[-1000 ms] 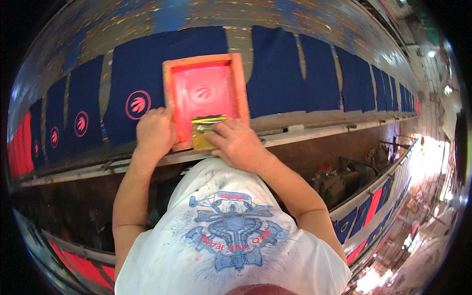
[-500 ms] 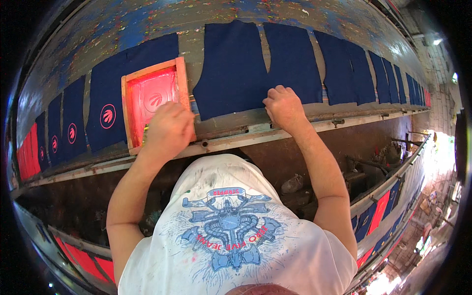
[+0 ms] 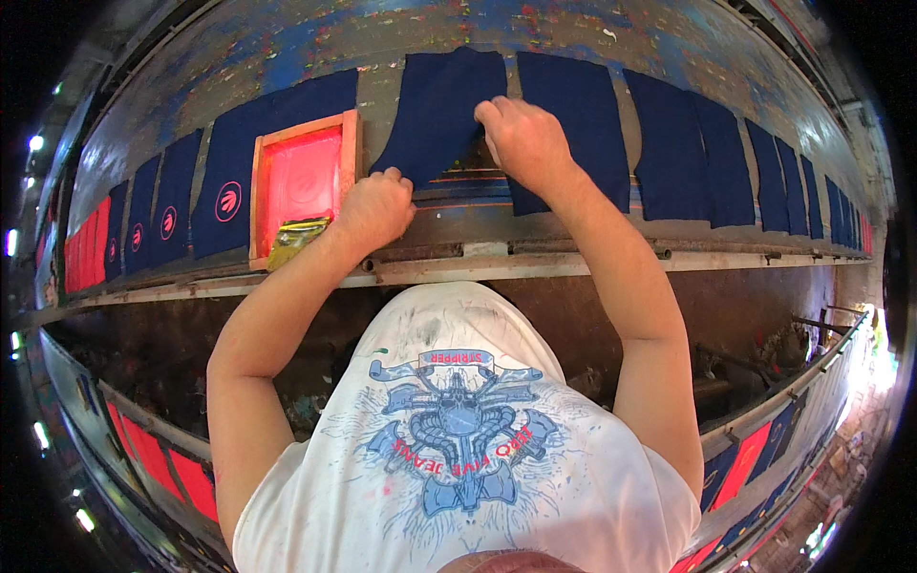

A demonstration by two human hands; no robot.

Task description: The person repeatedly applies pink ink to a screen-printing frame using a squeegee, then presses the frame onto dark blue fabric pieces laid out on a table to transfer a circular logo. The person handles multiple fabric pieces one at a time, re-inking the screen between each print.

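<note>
My left hand is closed on the lower left corner of a navy fabric piece. Farther up and to the right, my right hand pinches the same piece by its right edge. The near part of the piece is raised and pulled back, so the table shows beneath it. Beside my left hand lies a wooden screen-printing frame with wet pinkish-red ink on its mesh. A yellow, dark-streaked tool, possibly a squeegee, rests at the frame's near end, partly behind my left forearm.
More navy pieces lie in a row to the right. On the left, navy pieces bear round pinkish-red prints, with red fabric beyond. A metal rail with small stops runs along the near edge. Another table with fabric stands behind me.
The navy piece's near edge, flat before, is now lifted and drawn away from me. My right hand has moved up and left; my left hand has moved right from the frame onto the fabric.
</note>
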